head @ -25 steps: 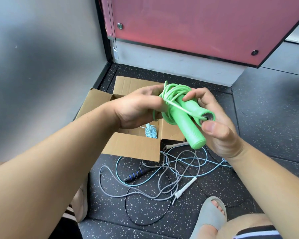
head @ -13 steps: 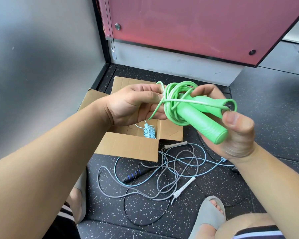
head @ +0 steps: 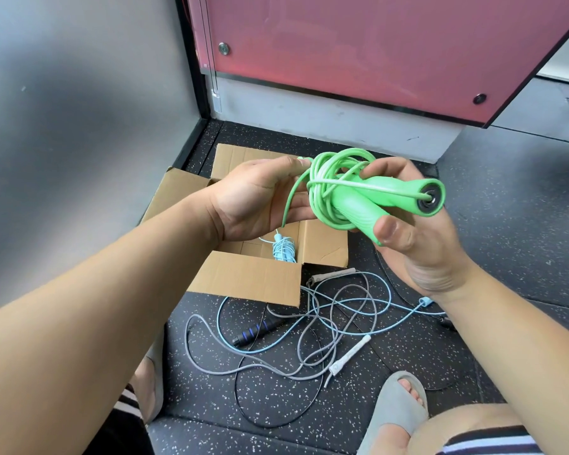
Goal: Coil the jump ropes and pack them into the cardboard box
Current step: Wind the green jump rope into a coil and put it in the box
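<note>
A green jump rope (head: 352, 198) is coiled around its two green handles, held above the open cardboard box (head: 250, 277). My right hand (head: 418, 238) grips both handles, thumb across the lower one. My left hand (head: 260, 198) pinches a loose loop of the green cord beside the coil. Inside the box lies a coiled light blue rope (head: 284, 249). On the floor in front of the box, a grey rope (head: 276, 372), a light blue rope (head: 368, 326) and a black rope with a blue-striped handle (head: 255, 333) lie tangled together.
The floor is dark speckled rubber. A grey wall stands at the left and a red panel (head: 375, 44) at the back. My feet in grey slippers (head: 395, 412) rest near the tangle, one on each side.
The green bundle has moved up and to the right, with the handles turned more level. My left hand has slid off the coil and now holds one loose strand.
</note>
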